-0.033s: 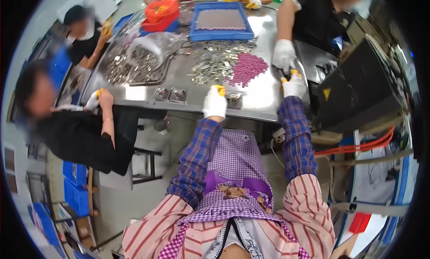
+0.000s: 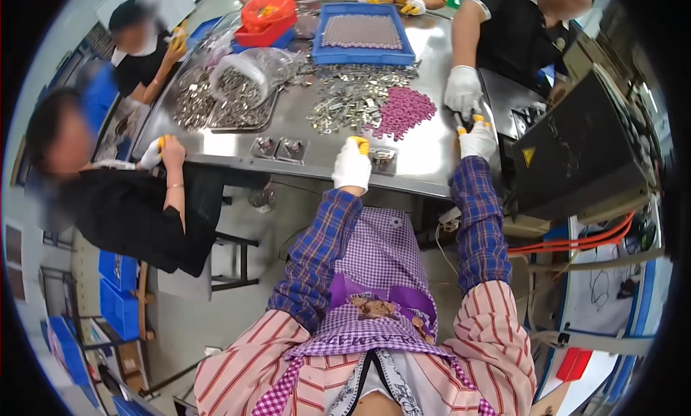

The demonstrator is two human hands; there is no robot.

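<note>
Bright, whitish indoor light, seemingly from above, as received at my remote station. The steel table returns white glare along its right side and front left edge. Faces around the table are blurred; on it, I see metal pieces merge; well beyond it, straight lines bow toward black corners.

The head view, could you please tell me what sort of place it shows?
Probably a factory workshop for small parts: a large metal-topped table carries a spread of small metal pieces, a pile of pink pieces beside it, and a blue tray.
</note>
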